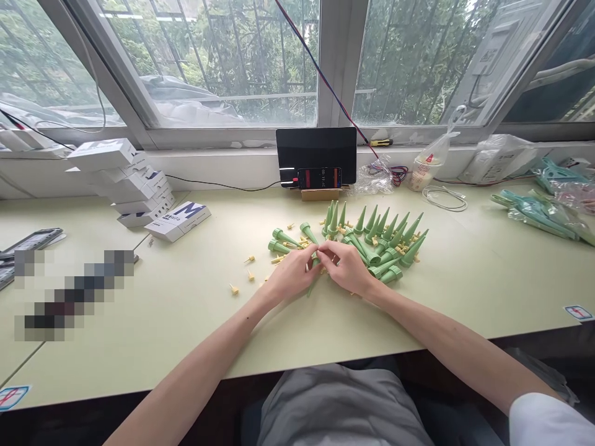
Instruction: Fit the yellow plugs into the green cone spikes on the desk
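Note:
Over the middle of the table, my left hand [294, 271] is closed around a green plastic cone spike [311, 288], its pointed end downward. My right hand [348, 265] meets it at the cone's upper end with thumb and finger pinched together; whatever lies in that pinch is hidden. Just beyond my right hand many similar green cones [372, 223] stand point-up, while several others [391, 274] lie on their sides. More cones [284, 237] lie beyond my left hand. Small yellow plastic pieces [251, 275] are scattered to the left and among the cones.
A black tablet [316, 145] leans at the back with a phone [318, 178] before it. White boxes [134, 186] are stacked at the left. A bagged cup [425, 170], a coiled cable [445, 198] and teal plastic items [534, 210] lie at the right.

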Demonstrator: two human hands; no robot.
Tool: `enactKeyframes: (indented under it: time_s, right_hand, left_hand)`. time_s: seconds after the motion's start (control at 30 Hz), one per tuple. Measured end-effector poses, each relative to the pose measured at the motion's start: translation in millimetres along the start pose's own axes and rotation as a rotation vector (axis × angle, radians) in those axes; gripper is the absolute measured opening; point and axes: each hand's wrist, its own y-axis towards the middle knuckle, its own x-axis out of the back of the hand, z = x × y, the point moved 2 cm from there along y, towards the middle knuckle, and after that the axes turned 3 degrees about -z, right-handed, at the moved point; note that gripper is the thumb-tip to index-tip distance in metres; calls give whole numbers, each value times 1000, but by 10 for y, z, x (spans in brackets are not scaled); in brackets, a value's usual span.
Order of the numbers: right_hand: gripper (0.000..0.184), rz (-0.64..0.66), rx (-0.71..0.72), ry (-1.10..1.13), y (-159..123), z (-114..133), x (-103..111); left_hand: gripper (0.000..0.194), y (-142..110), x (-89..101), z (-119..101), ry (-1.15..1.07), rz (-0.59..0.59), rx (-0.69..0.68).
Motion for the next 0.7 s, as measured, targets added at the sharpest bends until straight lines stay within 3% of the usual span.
enactKeyframes:
  time_s: [0.7]
  right_hand:
    - [17,-53,-20,-6,16,47,37]
  left_hand:
    - [22,11,46,-17,-139,-127,81]
